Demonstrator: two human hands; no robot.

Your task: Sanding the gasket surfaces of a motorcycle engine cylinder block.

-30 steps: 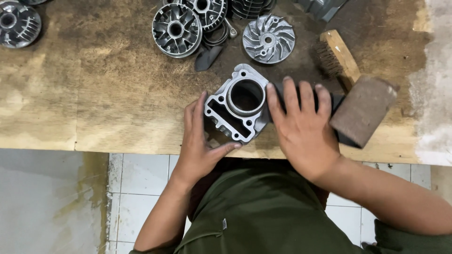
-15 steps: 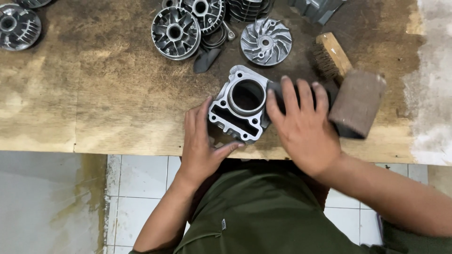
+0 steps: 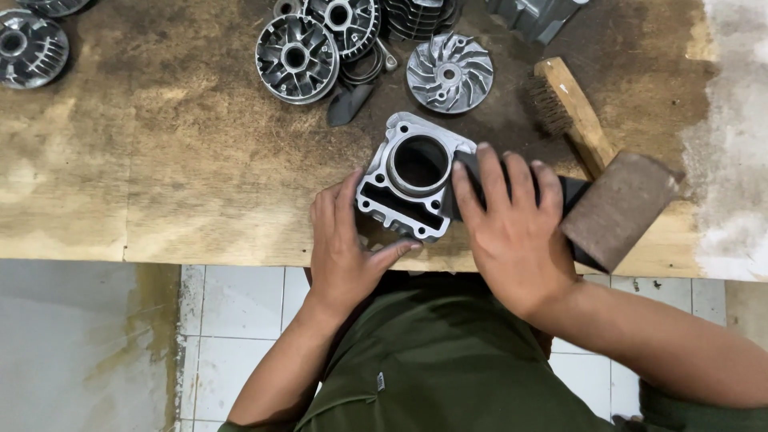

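While the left hand [image 3: 346, 248] grips the grey metal cylinder block [image 3: 414, 176] on the tabletop [image 3: 160, 160], the right hand [image 3: 512, 228] just beside it presses flat on a dark sanding sheet [image 3: 612, 210].

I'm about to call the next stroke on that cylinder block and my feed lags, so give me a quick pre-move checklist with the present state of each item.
1. Cylinder block flat on the wooden bench: ok, bore facing up.
2. Left hand bracing the block: ok, thumb and fingers against its near and left edges.
3. Right hand on the sandpaper sheet: ok, fingers pressing it flat beside the block; far end curls up.
4. Block well in from the bench edge: not ok, it sits close to the near edge.
5. Wire brush out of the stroke: ok, behind the right hand.
6. Abrasive under the block: cannot tell.
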